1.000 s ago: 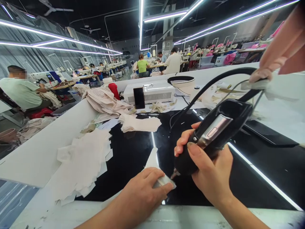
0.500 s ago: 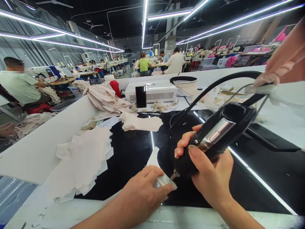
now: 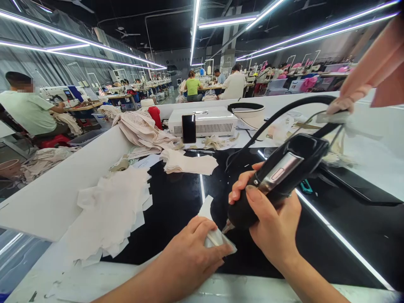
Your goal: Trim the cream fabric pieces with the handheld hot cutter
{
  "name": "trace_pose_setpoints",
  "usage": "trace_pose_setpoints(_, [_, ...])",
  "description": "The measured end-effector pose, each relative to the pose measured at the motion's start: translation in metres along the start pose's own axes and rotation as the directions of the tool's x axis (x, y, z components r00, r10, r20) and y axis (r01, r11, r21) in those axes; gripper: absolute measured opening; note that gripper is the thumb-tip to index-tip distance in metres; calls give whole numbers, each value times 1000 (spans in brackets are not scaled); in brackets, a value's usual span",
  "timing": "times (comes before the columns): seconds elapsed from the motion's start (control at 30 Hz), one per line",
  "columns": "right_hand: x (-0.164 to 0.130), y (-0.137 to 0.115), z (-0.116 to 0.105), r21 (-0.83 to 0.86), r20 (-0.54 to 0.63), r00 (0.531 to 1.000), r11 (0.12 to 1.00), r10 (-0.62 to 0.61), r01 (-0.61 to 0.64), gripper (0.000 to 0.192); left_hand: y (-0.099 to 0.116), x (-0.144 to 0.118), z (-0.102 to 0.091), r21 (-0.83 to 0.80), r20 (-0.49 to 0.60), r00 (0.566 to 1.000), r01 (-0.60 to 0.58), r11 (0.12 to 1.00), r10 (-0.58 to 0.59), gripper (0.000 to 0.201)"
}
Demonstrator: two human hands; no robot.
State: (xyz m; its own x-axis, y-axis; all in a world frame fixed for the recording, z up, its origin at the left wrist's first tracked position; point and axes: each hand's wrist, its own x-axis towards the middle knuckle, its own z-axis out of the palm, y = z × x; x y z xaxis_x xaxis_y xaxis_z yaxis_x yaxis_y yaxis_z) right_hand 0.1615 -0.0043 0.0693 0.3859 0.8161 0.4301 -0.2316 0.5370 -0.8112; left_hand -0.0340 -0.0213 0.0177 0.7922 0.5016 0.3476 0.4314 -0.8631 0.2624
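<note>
Black glossy worktop (image 3: pixel 176 210) fills the lower middle of the frame, w/ a bright light strip reflected across it; left hand (image 3: pixel 186 256) sits at bottom centre, fingers flat and pressing down on a small pale fabric strip (image 3: pixel 210 225) that lies on the worktop, so it's pinning it rather than gripping; right hand (image 3: pixel 271 227) is just right of that, wrapped tight around a black handheld tool (image 3: pixel 277 181) w/ a silver panel on top; tool is tilted, metal tip pointing down-left and sitting right at the strip, just beside the left fingertips; can't tell if the tip actually touches the cloth; black cord (image 3: pixel 277 113) loops off the back of the tool up toward the upper right.

Rest of the bench: messy stack of cut cream fabric pieces (image 3: pixel 110 210) at lower left, overlapping the white table edge; smaller folded pile (image 3: pixel 189 162) mid frame; heap of beige cloth (image 3: pixel 142 130) further back on the left; white box unit (image 3: pixel 208 120) at centre back w/ a dark phone (image 3: pixel 189 128) leaning on its front; red bottle (image 3: pixel 155 116) next to the heap; pink sleeve (image 3: pixel 372 67) of someone else pokes in at upper right; other ppl seated at sewing tables in the background, one in a pale green shirt (image 3: pixel 27 111) far left.
</note>
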Motion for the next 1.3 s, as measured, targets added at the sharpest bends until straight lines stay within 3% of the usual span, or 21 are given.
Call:
trace_pose_setpoints(0.37, [-5, -1, 0, 0, 14, 1000, 1000, 21, -21, 37, 9, -6, 2, 27, -6, 999, 34, 999, -34, 39])
trace_pose_setpoints(0.63, [-8, -2, -1, 17, 28, 999, 1000, 18, -18, 37, -1, -9, -11, 21, 44, 994, 97, 995, -98, 36])
trace_pose_setpoints(1.03, [-1, -1, 5, 24, -27, 1000, 1000, 8, -7, 37, -2, -9, -7, 46, -10, 998, 55, 997, -55, 37])
trace_pose_setpoints(1.3, [-2, 5, 5, 4, 1, 1000, 1000, 5, -5, 37, -3, -9, -7, 40, -5, 999, 50, 998, -49, 33])
